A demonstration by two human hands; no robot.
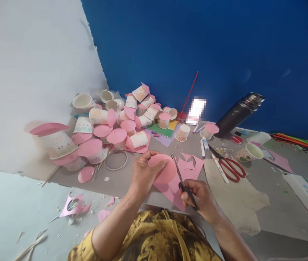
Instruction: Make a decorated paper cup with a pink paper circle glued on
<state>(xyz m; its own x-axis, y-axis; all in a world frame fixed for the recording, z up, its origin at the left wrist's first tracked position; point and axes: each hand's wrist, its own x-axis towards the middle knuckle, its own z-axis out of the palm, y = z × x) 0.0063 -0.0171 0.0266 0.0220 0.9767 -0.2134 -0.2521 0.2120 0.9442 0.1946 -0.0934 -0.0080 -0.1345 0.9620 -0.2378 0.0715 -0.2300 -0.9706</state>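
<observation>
While my left hand pinches the disc, my right hand clamps scissors at its three o'clock; I judge slow turning best.

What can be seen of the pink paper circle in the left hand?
The pink paper circle is a flat, plain disc of thin matte paper with a round edge. The left hand pinches its left side, holding it above the pink sheet. The scissors in the right hand sit at its right edge.
</observation>
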